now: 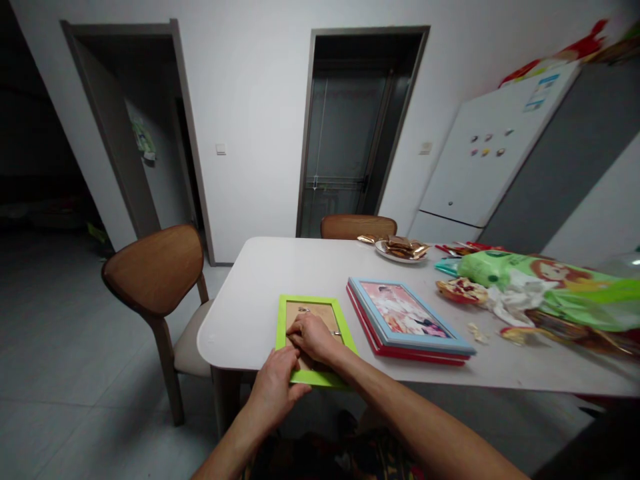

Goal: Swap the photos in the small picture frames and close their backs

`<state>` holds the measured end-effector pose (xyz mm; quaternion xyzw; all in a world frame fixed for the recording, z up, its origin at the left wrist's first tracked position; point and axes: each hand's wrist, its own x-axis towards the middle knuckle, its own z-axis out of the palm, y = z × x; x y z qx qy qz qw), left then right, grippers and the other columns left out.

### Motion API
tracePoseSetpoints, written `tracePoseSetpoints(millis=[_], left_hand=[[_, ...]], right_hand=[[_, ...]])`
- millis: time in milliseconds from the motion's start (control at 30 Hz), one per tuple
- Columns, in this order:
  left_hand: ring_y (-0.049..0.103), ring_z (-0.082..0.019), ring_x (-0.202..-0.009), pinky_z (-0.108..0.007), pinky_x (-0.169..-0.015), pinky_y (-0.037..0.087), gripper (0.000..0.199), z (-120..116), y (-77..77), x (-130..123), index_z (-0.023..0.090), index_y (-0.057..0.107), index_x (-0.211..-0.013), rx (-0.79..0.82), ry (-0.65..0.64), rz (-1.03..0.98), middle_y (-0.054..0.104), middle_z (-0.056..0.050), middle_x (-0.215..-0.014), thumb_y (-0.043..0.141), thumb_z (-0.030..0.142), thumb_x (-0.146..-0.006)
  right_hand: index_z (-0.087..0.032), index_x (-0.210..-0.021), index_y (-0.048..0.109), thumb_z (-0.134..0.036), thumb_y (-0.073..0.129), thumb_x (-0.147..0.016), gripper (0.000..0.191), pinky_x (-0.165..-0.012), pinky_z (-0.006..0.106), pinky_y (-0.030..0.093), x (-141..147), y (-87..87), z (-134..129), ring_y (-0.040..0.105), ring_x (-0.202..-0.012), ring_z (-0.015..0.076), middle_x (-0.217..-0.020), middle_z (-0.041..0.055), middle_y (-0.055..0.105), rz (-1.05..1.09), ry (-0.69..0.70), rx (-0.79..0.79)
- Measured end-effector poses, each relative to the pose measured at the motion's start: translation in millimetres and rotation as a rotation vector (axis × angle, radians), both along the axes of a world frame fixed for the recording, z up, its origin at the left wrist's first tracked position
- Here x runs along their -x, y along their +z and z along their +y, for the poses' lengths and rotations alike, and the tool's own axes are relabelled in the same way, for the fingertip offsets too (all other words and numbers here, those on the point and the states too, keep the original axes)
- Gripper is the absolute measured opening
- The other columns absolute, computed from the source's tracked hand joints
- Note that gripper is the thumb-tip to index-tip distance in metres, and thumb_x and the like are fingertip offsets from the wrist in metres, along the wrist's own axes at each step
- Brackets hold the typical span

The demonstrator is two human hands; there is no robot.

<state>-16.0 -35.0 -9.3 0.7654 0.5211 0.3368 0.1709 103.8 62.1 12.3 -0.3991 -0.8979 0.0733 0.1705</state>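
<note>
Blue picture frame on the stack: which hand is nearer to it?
Right. The right hand is over the back of the green frame, beside the stack with the blue frame; the left hand is farther away, at the green frame's near left corner.

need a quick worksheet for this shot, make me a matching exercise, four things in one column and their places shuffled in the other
Things
1. green rectangular picture frame
2. blue rectangular picture frame
3. white round plate
4. brown wooden chair with a pale seat

Places
A. on top of the stack, above red frames
B. at the left end of the table
C. under both hands, back side up
D. near the table's far edge, holding gold-coloured packets

Pairs: 1-C, 2-A, 3-D, 4-B
</note>
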Motion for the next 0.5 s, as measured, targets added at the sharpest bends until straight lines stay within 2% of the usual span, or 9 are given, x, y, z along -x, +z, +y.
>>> tracePoseSetpoints(millis=[100, 200, 300, 500], left_hand=[[0.049, -0.020, -0.096, -0.037, -0.086, 0.040, 0.049, -0.5, 0.5, -0.5, 0.018, 0.047, -0.106, -0.006, 0.002, 0.004, 0.056, -0.005, -0.100, 0.065, 0.016, -0.060], [0.049, -0.020, -0.094, -0.037, -0.085, 0.040, 0.050, -0.6, 0.5, -0.8, 0.017, 0.047, -0.105, -0.006, 0.003, 0.013, 0.057, -0.004, -0.095, 0.066, 0.016, -0.059], [0.049, -0.020, -0.096, -0.038, -0.088, 0.038, 0.049, -0.6, 0.9, -0.6, 0.017, 0.047, -0.104, -0.004, 0.007, 0.024, 0.057, -0.004, -0.093, 0.066, 0.016, -0.059], [0.047, -0.022, -0.100, -0.041, -0.092, 0.034, 0.051, -2.6, 2.1, -1.9, 0.016, 0.046, -0.106, 0.018, 0.019, 0.049, 0.057, -0.006, -0.096, 0.066, 0.017, -0.059]], right_hand=[[-0.019, -0.078, 0.067, -0.020, 0.045, -0.073, 0.023, -0.069, 0.021, 0.036, -1.0, 2.1, 4.7, 0.055, -0.071, 0.0124, -0.074, 0.0029, 0.066, 0.038, -0.049, 0.034], [-0.018, -0.086, 0.065, -0.022, 0.044, -0.075, 0.025, -0.066, 0.019, 0.036, -3.3, 5.1, 18.1, 0.057, -0.074, 0.0114, -0.083, 0.0032, 0.066, 0.116, -0.243, 0.070], [-0.018, -0.082, 0.065, -0.024, 0.044, -0.075, 0.024, -0.064, 0.020, 0.036, -4.4, 5.0, 35.8, 0.057, -0.073, 0.0127, -0.081, 0.0050, 0.066, 0.110, -0.409, 0.089], [-0.017, -0.077, 0.065, -0.028, 0.050, -0.072, 0.019, -0.060, 0.021, 0.035, -1.5, -3.8, 65.1, 0.058, -0.070, 0.0136, -0.077, 0.0062, 0.066, 0.083, -0.525, 0.135]])
